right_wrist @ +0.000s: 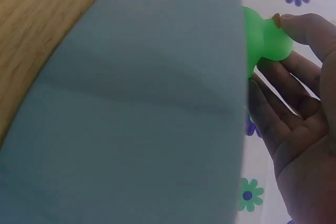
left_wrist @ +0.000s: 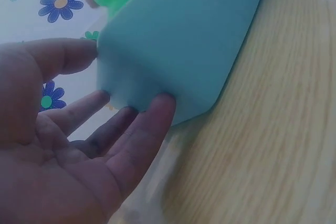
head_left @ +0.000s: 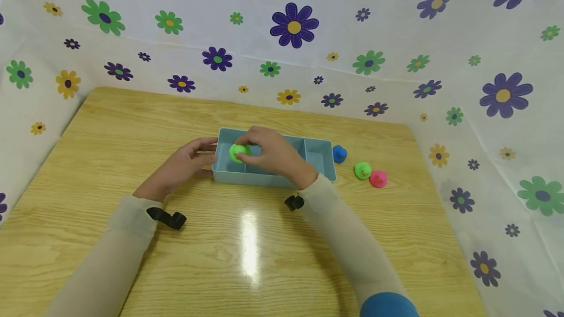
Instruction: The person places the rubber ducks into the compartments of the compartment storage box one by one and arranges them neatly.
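A long blue-grey divided box (head_left: 229, 178) lies on the table, split into three compartments. My right hand (head_left: 280, 156) reaches over it and pinches a green rubber duck (head_left: 234, 151) between thumb and fingers at the left compartment. In the right wrist view the duck's head (right_wrist: 275, 43) sits between thumb and fingertips, its lower part hidden by the box wall. The fingertips of my left hand (head_left: 181, 164) touch the box's left end; in the left wrist view the fingers (left_wrist: 144, 140) are spread and only lightly bent against the end wall.
Just off the box's right end sits a blue duck (head_left: 339, 154). Farther right, another green duck (head_left: 363, 170) and a pink duck (head_left: 378, 178) stand side by side. The wooden table (head_left: 211, 258) is bordered by a white flower-printed curtain (head_left: 260, 9) at the back and sides.
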Demonstrator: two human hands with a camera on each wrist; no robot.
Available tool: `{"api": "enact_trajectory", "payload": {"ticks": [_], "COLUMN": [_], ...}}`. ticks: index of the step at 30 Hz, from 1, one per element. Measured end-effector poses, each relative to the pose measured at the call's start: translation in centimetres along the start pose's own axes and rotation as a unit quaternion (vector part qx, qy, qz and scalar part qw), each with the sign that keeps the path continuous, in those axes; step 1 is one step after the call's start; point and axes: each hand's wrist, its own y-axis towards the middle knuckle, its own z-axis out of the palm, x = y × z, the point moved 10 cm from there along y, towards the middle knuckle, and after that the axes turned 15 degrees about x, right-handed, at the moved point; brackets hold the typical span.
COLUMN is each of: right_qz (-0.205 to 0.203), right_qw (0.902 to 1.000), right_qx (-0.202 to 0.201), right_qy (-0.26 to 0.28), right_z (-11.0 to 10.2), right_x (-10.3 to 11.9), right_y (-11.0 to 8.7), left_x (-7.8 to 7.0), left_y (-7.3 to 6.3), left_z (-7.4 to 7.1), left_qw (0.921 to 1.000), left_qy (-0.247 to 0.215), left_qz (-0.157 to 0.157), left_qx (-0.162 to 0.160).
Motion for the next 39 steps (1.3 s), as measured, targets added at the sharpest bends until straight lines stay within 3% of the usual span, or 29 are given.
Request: {"api": "enact_trajectory", "payload": {"ticks": [7, 13, 18, 23, 32, 39], "right_qz": [0.009, 0.002, 0.003, 0.023, 0.066, 0.095], "right_qw": [0.9991, 0.9984, 0.9972, 0.9923, 0.9908, 0.9840], "right_qx": [0.012, 0.044, 0.043, 0.053, 0.056, 0.100], "right_qy": [-0.039, -0.035, -0.061, -0.109, -0.104, -0.113], "right_z": [1.0, 2.1, 2.9, 3.7, 4.0, 4.6], "right_x": [0.0, 0.0, -0.1, -0.4, -1.7, -2.0], "right_y": [1.1, 2.3, 3.2, 3.8, 4.5, 4.9], "left_x": [0.2, 0.1, 0.0, 0.1, 0.1, 0.3], "left_y": [0.0, 0.1, 0.2, 0.1, 0.1, 0.1], "left_z": [-0.2, -0.1, -0.1, -0.2, -0.3, -0.3], "left_qw": [0.9999, 0.9997, 0.9996, 0.9995, 0.9995, 0.9997], "left_qy": [-0.016, -0.024, -0.027, -0.028, -0.028, -0.021], "left_qz": [-0.003, 0.003, 0.010, 0.010, 0.013, 0.007], "left_qx": [0.002, 0.004, 0.006, 0.008, 0.007, 0.005]}}
